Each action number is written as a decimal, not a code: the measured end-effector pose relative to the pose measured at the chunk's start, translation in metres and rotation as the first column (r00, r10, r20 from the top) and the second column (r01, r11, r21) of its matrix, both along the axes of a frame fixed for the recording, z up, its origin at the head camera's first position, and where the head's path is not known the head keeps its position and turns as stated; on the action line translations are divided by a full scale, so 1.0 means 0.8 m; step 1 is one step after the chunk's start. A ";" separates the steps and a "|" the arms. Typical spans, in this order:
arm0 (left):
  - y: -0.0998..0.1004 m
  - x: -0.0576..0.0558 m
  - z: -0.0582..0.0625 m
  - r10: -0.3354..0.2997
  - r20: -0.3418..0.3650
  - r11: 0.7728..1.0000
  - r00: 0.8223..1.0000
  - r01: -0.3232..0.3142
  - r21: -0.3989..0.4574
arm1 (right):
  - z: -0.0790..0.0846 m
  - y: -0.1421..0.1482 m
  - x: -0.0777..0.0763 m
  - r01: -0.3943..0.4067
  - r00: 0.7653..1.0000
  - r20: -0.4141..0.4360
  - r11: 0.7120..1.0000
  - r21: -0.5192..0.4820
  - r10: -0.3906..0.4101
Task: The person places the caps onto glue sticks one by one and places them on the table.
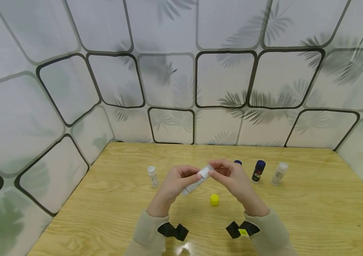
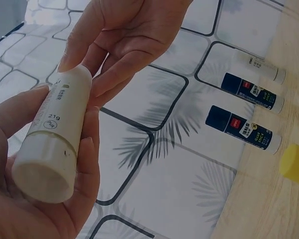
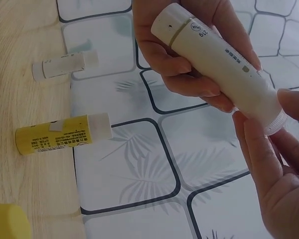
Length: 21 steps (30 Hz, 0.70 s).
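A white glue stick [image 1: 197, 182] marked 21g is held tilted between both hands. My left hand [image 1: 181, 183] grips its body, fingers underneath and thumb along the side. At the upper end, the fingertips and thumb of my right hand [image 1: 232, 179] pinch the ridged rim [image 3: 276, 122], partly covering it. Below the glue stick, a small yellow cap [image 1: 214, 200] stands on the table, nearer my right wrist.
To the right stand two navy glue sticks [image 1: 258, 172] [image 2: 243, 129] and a white one [image 1: 279, 174]. Another white glue stick [image 1: 153, 176] is at the left. A yellow glue stick [image 3: 65, 134] shows in the right wrist view. A patterned curtain [image 1: 172, 126] borders the wooden table [image 1: 104, 213].
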<state>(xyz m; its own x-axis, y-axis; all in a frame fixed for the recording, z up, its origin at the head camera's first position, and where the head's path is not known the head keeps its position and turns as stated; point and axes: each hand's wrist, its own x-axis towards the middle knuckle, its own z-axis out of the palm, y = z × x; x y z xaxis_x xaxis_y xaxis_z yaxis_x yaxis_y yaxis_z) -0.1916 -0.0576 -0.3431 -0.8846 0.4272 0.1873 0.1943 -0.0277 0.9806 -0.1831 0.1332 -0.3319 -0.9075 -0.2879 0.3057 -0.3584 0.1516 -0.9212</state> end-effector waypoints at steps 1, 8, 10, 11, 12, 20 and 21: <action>0.000 0.000 0.000 0.000 0.001 1.000 1.000 0.000 -0.005 | 0.000 0.000 0.000 -0.004 1.000 0.001 1.000 -0.004 0.004; 0.002 -0.001 -0.004 -0.039 0.016 0.999 0.999 0.038 0.008 | 0.001 0.001 -0.001 0.006 1.000 0.004 1.000 -0.020 -0.006; 0.003 -0.001 -0.004 -0.046 0.020 0.999 0.999 0.046 0.021 | 0.001 0.000 -0.001 0.016 1.000 0.006 1.000 -0.023 -0.016; 0.004 -0.001 -0.004 -0.047 0.020 0.999 0.999 0.047 0.026 | 0.001 -0.001 -0.001 0.019 1.000 0.008 0.999 -0.027 -0.018; 0.005 0.000 -0.003 -0.045 0.020 0.999 0.999 0.044 0.029 | 0.002 -0.002 -0.001 0.022 1.000 0.010 0.999 -0.030 -0.022; 0.010 0.002 -0.003 0.000 0.018 0.998 1.000 -0.001 0.055 | 0.004 -0.009 -0.002 0.025 1.000 -0.003 0.998 -0.066 -0.025; 0.010 0.002 -0.003 0.007 0.019 0.998 1.000 -0.008 0.063 | 0.004 -0.009 -0.002 0.026 1.000 -0.004 0.997 -0.067 -0.027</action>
<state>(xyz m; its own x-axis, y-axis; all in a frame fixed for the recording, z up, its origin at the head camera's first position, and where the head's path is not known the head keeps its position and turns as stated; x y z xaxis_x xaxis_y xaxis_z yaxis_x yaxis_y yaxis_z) -0.1901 -0.0494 -0.3453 -0.8911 0.4086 0.1973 0.1767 -0.0881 0.9803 -0.1847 0.1258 -0.3284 -0.9131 -0.2427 0.3275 -0.3593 0.0996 -0.9279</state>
